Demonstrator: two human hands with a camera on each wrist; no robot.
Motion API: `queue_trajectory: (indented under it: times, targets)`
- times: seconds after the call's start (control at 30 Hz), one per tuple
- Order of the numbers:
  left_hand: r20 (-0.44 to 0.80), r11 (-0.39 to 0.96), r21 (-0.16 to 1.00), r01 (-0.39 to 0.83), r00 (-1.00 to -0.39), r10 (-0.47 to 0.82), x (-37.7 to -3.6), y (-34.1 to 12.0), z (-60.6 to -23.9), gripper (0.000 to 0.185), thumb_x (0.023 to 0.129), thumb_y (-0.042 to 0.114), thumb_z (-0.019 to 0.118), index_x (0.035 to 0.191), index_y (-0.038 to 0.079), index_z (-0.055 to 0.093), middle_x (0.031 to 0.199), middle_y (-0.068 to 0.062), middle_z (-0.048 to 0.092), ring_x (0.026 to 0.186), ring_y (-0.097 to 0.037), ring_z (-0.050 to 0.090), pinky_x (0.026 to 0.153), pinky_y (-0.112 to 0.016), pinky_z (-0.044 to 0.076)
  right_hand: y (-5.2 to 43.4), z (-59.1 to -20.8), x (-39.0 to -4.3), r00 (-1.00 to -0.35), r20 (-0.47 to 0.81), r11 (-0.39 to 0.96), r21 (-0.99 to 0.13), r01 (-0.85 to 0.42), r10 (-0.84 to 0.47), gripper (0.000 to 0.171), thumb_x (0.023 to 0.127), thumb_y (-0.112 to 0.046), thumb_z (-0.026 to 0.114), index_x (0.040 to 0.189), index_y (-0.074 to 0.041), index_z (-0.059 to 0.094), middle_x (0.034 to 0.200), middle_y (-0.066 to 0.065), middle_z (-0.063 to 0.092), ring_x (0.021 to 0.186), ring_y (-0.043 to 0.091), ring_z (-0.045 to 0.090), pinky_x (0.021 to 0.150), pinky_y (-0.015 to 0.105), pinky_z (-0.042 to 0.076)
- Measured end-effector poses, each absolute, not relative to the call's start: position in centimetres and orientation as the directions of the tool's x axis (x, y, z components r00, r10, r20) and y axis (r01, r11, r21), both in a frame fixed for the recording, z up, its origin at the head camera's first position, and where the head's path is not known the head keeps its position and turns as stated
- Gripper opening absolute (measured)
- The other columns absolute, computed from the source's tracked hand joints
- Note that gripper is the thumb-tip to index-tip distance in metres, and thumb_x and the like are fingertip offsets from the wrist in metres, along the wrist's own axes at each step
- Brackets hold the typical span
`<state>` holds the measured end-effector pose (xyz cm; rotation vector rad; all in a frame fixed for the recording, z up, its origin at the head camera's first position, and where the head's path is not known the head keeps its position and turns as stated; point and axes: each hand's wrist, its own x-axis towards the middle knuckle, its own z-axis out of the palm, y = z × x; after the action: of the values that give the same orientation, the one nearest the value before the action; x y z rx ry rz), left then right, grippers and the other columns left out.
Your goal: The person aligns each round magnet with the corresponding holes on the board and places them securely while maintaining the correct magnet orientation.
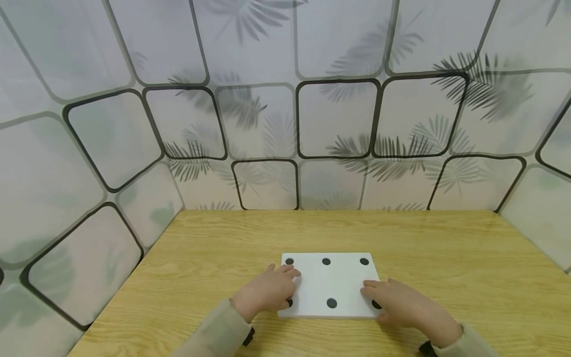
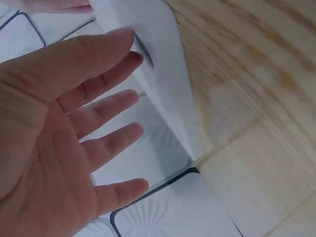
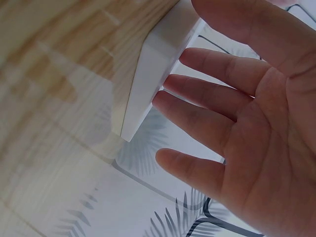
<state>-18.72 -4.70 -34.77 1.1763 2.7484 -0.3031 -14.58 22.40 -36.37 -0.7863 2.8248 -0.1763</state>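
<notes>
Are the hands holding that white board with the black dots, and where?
Not gripped. The left hand and right hand lie with straight fingers on the white board, one at its left edge, one at its right edge. No fingers curl round it.

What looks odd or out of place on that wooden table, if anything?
Nothing stands out. The white board with black dots lies flat and square on the table, unbroken, with the left hand and right hand open at its sides.

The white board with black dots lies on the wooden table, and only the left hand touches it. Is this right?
Not quite. Both hands touch it: the head view shows the left hand on the left edge of the white board and the right hand on its right edge. The board does lie on the wooden table.
</notes>
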Motion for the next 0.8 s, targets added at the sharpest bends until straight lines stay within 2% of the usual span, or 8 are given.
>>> queue_trajectory:
  times: [0.2, 0.4, 0.57, 0.67, 0.8]
  targets:
    - [-0.140, 0.708, -0.048, 0.704, -0.707, 0.694, -19.1, -5.1, -34.4, 0.016, 0.076, 0.029, 0.069, 0.069, 0.019, 0.058, 0.130, 0.001, 0.042, 0.124, -0.021, 0.032, 0.092, -0.050, 0.031, 22.3, -36.3, -14.7, -0.839, -0.170, 0.854, -0.174, -0.491, -0.517, 0.038, 0.066, -0.011, 0.073, 0.100, -0.008, 0.056, 0.118, 0.015, 0.053, 0.107, 0.030, 0.050, 0.089, 0.052, 0.032]
    - [-0.050, 0.705, -0.041, 0.708, -0.706, 0.707, -19.2, -4.9, -33.8, 0.014, 0.076, 0.029, 0.068, 0.079, 0.017, 0.062, 0.131, -0.003, 0.041, 0.123, -0.024, 0.032, 0.091, -0.049, 0.033, 22.2, -36.3, -14.7, -0.846, -0.176, 0.861, -0.175, -0.477, -0.504, 0.040, 0.067, -0.010, 0.071, 0.103, -0.007, 0.056, 0.118, 0.014, 0.053, 0.108, 0.029, 0.050, 0.091, 0.052, 0.031]
    - [0.011, 0.715, -0.029, 0.699, -0.715, 0.699, -18.9, -4.6, -33.6, 0.028, 0.078, 0.034, 0.065, 0.097, 0.013, 0.063, 0.133, -0.005, 0.039, 0.124, -0.025, 0.030, 0.091, -0.049, 0.033, 22.2, -36.3, -14.7, -0.843, -0.149, 0.853, -0.174, -0.492, -0.517, 0.039, 0.069, -0.015, 0.071, 0.104, -0.006, 0.056, 0.117, 0.015, 0.054, 0.107, 0.030, 0.050, 0.090, 0.051, 0.032]
    - [0.030, 0.727, -0.018, 0.686, -0.727, 0.686, -18.6, -4.5, -33.5, 0.039, 0.080, 0.039, 0.062, 0.108, 0.011, 0.059, 0.135, -0.006, 0.036, 0.125, -0.026, 0.029, 0.092, -0.051, 0.031, 22.2, -36.3, -14.7, -0.842, -0.123, 0.846, -0.185, -0.500, -0.525, 0.035, 0.070, -0.017, 0.070, 0.101, -0.006, 0.056, 0.115, 0.015, 0.055, 0.106, 0.030, 0.051, 0.090, 0.052, 0.032]
    - [0.068, 0.736, -0.026, 0.677, -0.733, 0.676, -18.5, -4.4, -33.3, 0.047, 0.082, 0.042, 0.058, 0.116, 0.010, 0.054, 0.135, -0.007, 0.035, 0.126, -0.026, 0.028, 0.092, -0.051, 0.030, 22.1, -36.1, -14.7, -0.853, -0.104, 0.850, -0.205, -0.485, -0.511, 0.040, 0.071, -0.019, 0.069, 0.106, -0.003, 0.057, 0.115, 0.016, 0.054, 0.107, 0.031, 0.049, 0.091, 0.053, 0.030]
